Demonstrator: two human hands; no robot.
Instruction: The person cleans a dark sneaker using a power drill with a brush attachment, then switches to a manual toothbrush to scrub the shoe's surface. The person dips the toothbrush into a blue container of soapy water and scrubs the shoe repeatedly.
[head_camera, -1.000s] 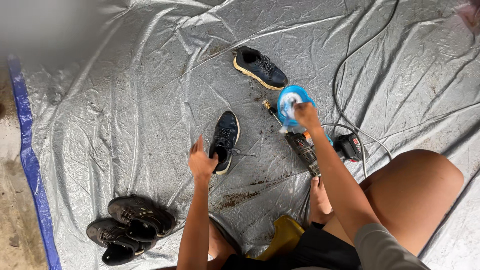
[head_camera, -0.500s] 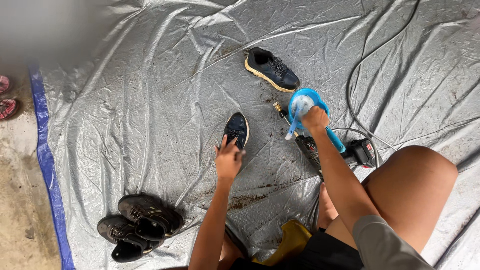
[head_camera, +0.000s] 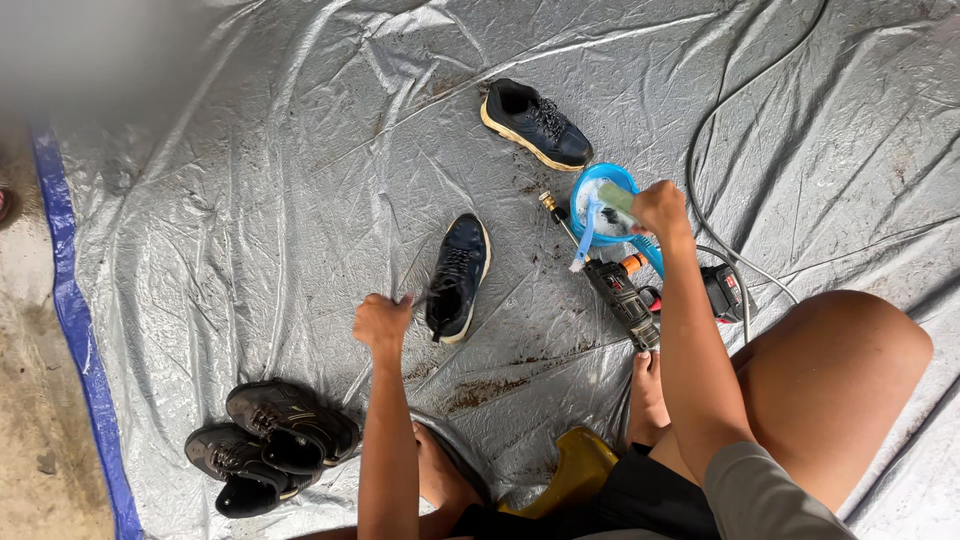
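Observation:
A dark blue sneaker (head_camera: 458, 275) lies on the grey tarp (head_camera: 250, 200) in front of me. My left hand (head_camera: 383, 322) is a closed fist just left of it, pinching a thin dark lace that runs to the sneaker. My right hand (head_camera: 660, 208) grips a brush with a pale green handle (head_camera: 618, 200) over a small blue bowl (head_camera: 600, 180) with foamy water in it. A light blue strip hangs from the bowl's near side.
A second dark sneaker with a tan sole (head_camera: 535, 122) lies beyond the bowl. A spray gun with a brass nozzle (head_camera: 620, 290) and a grey hose (head_camera: 720, 120) lie by my right knee. A black pair of shoes (head_camera: 275, 440) sits near left; a yellow stool (head_camera: 575, 470) is under me.
My left hand has drawn back from the sneaker's heel toward me and closed on its lace. My right hand stays at the blue bowl with the brush.

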